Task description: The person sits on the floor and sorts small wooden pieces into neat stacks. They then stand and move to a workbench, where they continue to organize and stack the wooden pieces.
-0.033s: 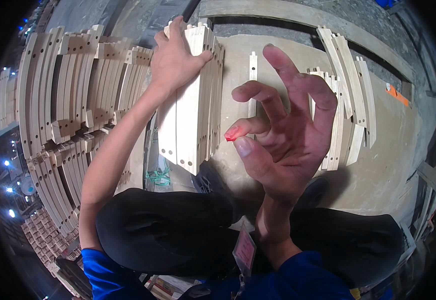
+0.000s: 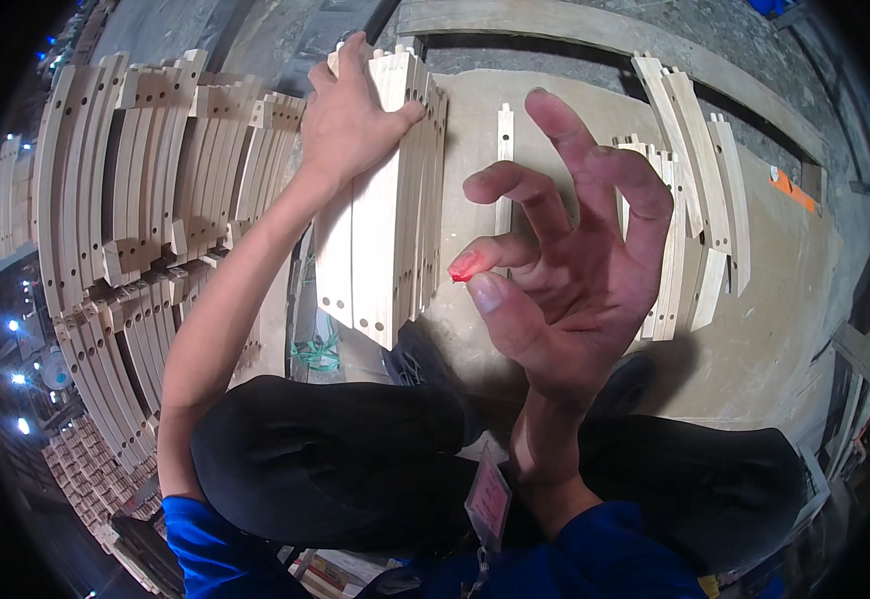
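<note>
My left hand point(image 2: 350, 125) grips the far end of a bundle of pale wooden slats point(image 2: 373, 240), its fingers over the left side and its thumb across the top. Dark round holes mark the slats near their ends. In front of the bundle's right side, my right hand point(image 2: 585, 240) is raised with its palm partly turned up. Its thumb and index finger pinch a small red piece point(image 2: 461, 272), whose kind I cannot make out; the other fingers are curled and spread apart. Behind this hand a single narrow slat point(image 2: 505, 135) lies on the board.
Stacked slats point(image 2: 145, 170) fill the left side, with more rows nearer me. Other slats point(image 2: 690, 150) lie at the right on the tan board point(image 2: 775, 329). A long wooden beam point(image 2: 575, 25) crosses the far side. Green strapping point(image 2: 317, 349) lies near my left knee point(image 2: 295, 439).
</note>
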`<state>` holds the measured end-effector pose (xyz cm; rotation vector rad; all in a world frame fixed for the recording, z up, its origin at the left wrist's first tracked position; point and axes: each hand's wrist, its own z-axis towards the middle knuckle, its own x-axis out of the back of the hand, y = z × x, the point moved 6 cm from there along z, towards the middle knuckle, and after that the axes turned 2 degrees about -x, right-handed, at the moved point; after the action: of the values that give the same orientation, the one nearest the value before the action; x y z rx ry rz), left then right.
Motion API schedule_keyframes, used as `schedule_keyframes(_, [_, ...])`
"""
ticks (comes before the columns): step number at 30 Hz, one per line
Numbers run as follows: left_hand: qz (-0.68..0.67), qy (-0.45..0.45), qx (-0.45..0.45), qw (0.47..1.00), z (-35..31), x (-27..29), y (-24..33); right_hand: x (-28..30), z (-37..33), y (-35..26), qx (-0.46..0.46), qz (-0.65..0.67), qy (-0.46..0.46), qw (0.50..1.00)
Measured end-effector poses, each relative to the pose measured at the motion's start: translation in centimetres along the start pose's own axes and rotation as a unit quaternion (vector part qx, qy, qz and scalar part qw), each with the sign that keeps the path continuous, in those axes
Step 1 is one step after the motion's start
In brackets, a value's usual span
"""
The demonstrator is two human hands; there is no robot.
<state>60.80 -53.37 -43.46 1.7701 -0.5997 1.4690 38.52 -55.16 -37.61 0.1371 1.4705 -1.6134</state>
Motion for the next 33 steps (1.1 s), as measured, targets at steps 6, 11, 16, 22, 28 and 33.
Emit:
schedule_keyframes(6, [0.0,0.0,0.002,1.0,0.0,0.0,0.0,1.7,0.3,0.7,-0.005,-0.157,0.017,0.988])
schedule_keyframes(11, [0.005,0.012,0.0,1.0,-0.3,0.0,-0.3,7.8,-1.3,6.2,-0.19,-0.597,0.055,0.777])
schedule_keyframes(16, [0.003,0.015,-0.001,1.0,0.0,0.0,0.0,9.8,-3.6,11.0,-0.209,-0.78,0.072,0.586])
schedule_keyframes(22, [0.005,0.009,0.003,1.0,0.0,0.0,0.2,10.3,-5.1,14.3,-0.277,-0.796,0.062,0.535])
schedule_keyframes(28, [-0.007,0.02,0.0,1.0,-0.1,-0.1,0.0,9.3,-4.6,16.0,-0.247,-0.77,0.032,0.588])
schedule_keyframes(33, [-0.008,0.019,-0.003,1.0,-0.1,-0.3,-0.5,9.3,-5.5,15.9,-0.241,-0.768,0.074,0.589])
